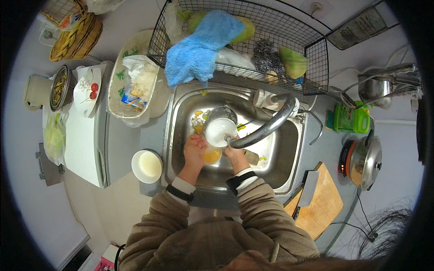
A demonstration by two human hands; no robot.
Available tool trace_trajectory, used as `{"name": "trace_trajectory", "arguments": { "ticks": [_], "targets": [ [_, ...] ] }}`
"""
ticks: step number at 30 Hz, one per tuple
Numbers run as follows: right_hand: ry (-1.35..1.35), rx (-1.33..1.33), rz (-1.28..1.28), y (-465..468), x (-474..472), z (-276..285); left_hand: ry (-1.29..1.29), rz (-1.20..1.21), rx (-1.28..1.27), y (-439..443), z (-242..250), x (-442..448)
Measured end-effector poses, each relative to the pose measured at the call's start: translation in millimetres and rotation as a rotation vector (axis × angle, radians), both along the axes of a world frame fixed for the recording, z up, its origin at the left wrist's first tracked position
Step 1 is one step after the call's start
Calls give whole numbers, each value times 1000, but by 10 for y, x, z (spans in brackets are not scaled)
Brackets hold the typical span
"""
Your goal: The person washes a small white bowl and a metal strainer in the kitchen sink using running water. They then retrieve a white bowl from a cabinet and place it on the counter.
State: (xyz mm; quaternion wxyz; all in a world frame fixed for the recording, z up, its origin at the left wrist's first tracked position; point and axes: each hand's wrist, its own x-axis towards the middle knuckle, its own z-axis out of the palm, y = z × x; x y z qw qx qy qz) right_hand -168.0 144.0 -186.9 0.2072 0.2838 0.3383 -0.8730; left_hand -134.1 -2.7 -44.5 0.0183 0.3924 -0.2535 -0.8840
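Note:
Both of my hands are over a stainless-steel sink (291,166). My right hand (234,153) holds a white bowl (218,130) by its lower right edge, under the spout of a curved metal faucet (268,132). My left hand (195,146) is beside the bowl's lower left, palm up with fingers curled; whether it grips anything I cannot tell. Between my hands lies a round clear or pale vessel with something orange-yellow (212,156) in it. A round metal dish (222,115) sits behind the white bowl. Food scraps (198,122) lie on the sink bottom.
A bowl of pale liquid (149,166) stands left of the sink. A wire basket (317,71) with a blue towel (203,47) is behind. At right are a cleaver (308,189) on a wooden cutting board (327,200), a lidded pot (366,164) and a green jug (351,118).

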Motion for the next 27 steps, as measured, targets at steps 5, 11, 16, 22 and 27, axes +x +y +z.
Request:
{"name": "trace_trajectory", "arguments": {
  "ticks": [5,11,16,22,27],
  "targets": [
    [334,593,259,-134,-116,453,37,-19,-5,-14,63,19],
    [414,611,113,-172,-75,650,-40,-89,30,35,-25,-50],
    [249,345,-5,-61,-61,741,293,-410,-621,261,-186,-241],
    [494,1144,266,339,-30,992,247,-661,-202,531,-41,-594],
    [653,1369,518,148,-71,1239,-114,-423,-550,453,27,-579]
  ]
}}
